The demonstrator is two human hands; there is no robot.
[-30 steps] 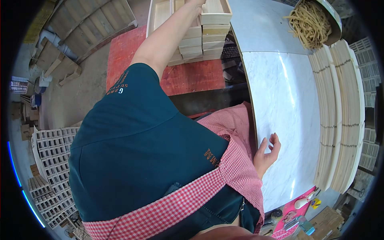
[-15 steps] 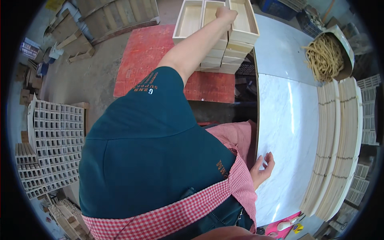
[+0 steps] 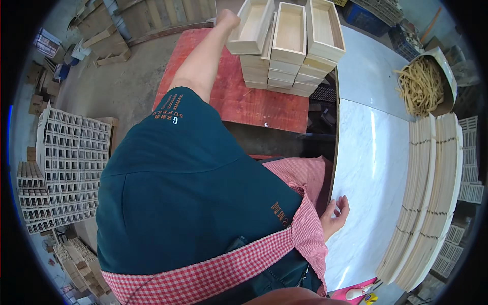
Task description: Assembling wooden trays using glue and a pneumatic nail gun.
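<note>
My left hand (image 3: 229,19), fingers curled and partly hidden, is closed at the far left edge of a pale wooden box (image 3: 241,47). This open-topped box sits askew, tilted on top of another box at the left of the stacks. Beside it, the middle wooden box (image 3: 290,28) and the right wooden box (image 3: 326,23) top their own stacks. My right hand (image 3: 335,217) rests by the near left edge of the white table (image 3: 368,168), fingers loosely bent and apart, holding nothing.
The stacks stand on a red board (image 3: 203,76). Long bundles of thin wooden strips (image 3: 422,198) line the table's right side. A carton (image 3: 450,81) of tan bands stands at its far right. White latticed stacks (image 3: 71,168) stand at left; a pink item with a bottle (image 3: 356,292) lies near.
My left hand has moved left from the middle box to the left stack's outer edge. A box now lies askew there, higher than before. My right hand stays almost still.
</note>
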